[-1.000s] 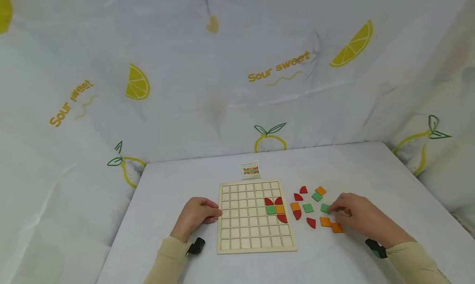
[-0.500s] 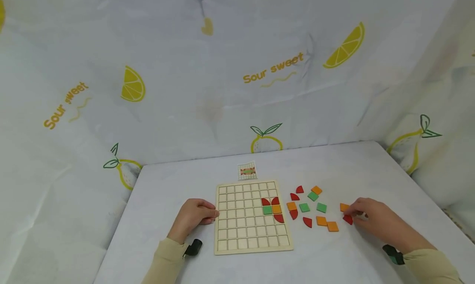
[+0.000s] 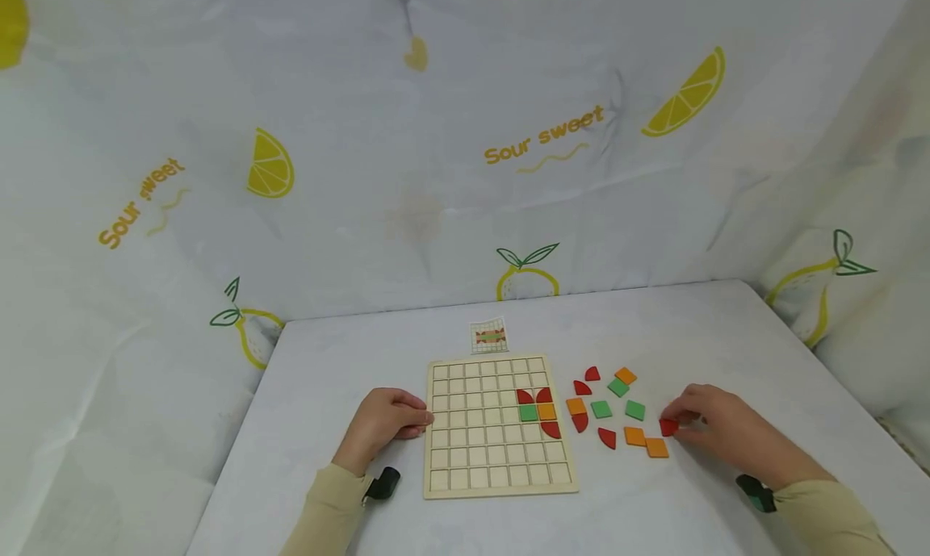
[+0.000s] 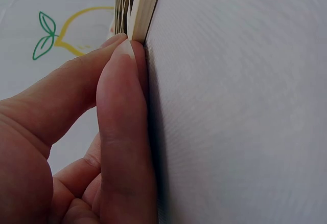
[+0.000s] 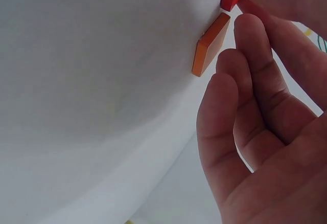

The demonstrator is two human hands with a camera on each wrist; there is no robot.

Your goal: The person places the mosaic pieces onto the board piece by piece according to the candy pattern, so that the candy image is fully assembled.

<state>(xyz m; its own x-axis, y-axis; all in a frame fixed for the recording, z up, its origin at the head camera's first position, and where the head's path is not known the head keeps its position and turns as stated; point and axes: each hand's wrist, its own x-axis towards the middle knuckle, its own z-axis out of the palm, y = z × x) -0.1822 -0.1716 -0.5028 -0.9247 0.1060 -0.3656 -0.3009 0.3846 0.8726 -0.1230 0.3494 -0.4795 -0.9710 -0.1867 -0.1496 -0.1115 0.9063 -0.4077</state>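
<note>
A pale wooden grid board (image 3: 479,436) lies on the table in the head view. On its right side sit one green and one orange square tile and three red quarter-circle tiles. My left hand (image 3: 387,421) pinches the board's left edge between thumb and index finger; the left wrist view shows the board edge (image 4: 146,9) at the fingertips. Right of the loose tiles, my right hand (image 3: 719,429) holds a red quarter-circle tile (image 3: 669,428) at its thumb and index tips. In the right wrist view an orange tile (image 5: 211,45) lies beside the fingers; the hand hides it from the head view.
Between the board and my right hand lie several loose tiles: green squares such as the green tile (image 3: 635,411), orange squares such as the orange tile (image 3: 657,448), and red quarter-circles such as the red tile (image 3: 607,438). A small pattern card (image 3: 489,336) lies beyond the board.
My right hand has moved right from the green and orange tiles, then slightly left, with the red tile now at its fingertips. My left hand stays at the board's edge.
</note>
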